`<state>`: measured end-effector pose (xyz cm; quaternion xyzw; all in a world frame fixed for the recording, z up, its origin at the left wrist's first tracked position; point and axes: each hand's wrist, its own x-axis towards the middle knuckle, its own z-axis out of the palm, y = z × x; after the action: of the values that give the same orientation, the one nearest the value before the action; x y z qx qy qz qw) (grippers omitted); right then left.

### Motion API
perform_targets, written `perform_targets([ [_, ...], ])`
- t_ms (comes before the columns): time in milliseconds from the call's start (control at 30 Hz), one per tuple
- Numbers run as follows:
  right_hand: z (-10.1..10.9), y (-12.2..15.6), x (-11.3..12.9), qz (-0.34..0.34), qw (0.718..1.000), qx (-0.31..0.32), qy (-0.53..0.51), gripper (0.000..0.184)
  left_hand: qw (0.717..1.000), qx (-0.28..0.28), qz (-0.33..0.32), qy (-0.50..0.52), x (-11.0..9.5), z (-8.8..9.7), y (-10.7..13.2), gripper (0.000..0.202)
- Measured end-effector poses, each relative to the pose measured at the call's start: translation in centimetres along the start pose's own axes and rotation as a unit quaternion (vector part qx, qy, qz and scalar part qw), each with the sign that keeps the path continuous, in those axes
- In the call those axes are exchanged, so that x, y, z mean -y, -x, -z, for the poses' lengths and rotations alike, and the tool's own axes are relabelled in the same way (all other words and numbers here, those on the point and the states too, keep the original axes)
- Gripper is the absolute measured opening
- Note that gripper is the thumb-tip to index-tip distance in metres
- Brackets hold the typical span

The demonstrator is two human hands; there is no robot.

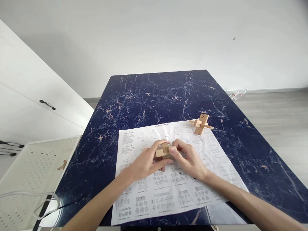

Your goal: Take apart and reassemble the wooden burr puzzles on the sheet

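Observation:
Between my hands is a small wooden interlocking puzzle (161, 153) made of pale blocks, held just over a printed sheet. My left hand (149, 158) wraps round its left side, thumb along the near edge. From the right, my right hand (188, 158) pinches the same puzzle with thumb and forefinger. The fingers cover parts of the blocks, so how they fit together is partly hidden. Beneath lies the white instruction sheet (168, 207), covered with small diagrams and text. A second wooden puzzle (201, 124), cross-shaped with a dark mark, stands on its upper right corner.
The dark blue marbled table (149, 99) extends away toward a white wall. At the left are a perforated white bin (26, 179), a white cable (19, 193) and a white cabinet (29, 80). A clear plastic item (238, 94) is beyond the table's right edge.

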<state>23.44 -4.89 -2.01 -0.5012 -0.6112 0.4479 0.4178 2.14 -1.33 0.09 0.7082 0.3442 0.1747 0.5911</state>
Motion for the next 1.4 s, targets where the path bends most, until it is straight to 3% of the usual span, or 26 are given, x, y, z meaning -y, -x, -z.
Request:
perform_targets([
  [367,0.5,-0.2,-0.2,-0.005,0.999,0.029,0.035,0.065,0.995,0.038,-0.018,0.095,-0.3,-0.5,0.0,0.052],
  [533,0.5,-0.3,-0.1,-0.036,0.998,0.034,0.029,0.067,0.987,0.041,-0.006,0.154,-0.6,-0.6,-0.2,0.050],
  [800,0.9,-0.8,0.1,-0.037,0.998,0.043,0.006,0.061,0.957,0.060,0.036,0.283,-0.2,0.1,-0.6,0.066],
  [967,1.0,-0.8,0.1,-0.049,0.997,0.058,-0.009,0.061,0.963,0.058,0.035,0.259,-0.6,0.1,-0.4,0.067],
  [1200,1.1,-0.8,0.2,-0.046,0.997,0.065,-0.008,0.062,0.990,0.012,0.011,0.140,-0.9,0.0,0.1,0.072],
  [1400,1.3,-0.6,0.2,-0.046,0.996,0.073,-0.032,0.061,0.983,0.013,0.012,0.183,-0.9,0.2,-0.2,0.071],
])
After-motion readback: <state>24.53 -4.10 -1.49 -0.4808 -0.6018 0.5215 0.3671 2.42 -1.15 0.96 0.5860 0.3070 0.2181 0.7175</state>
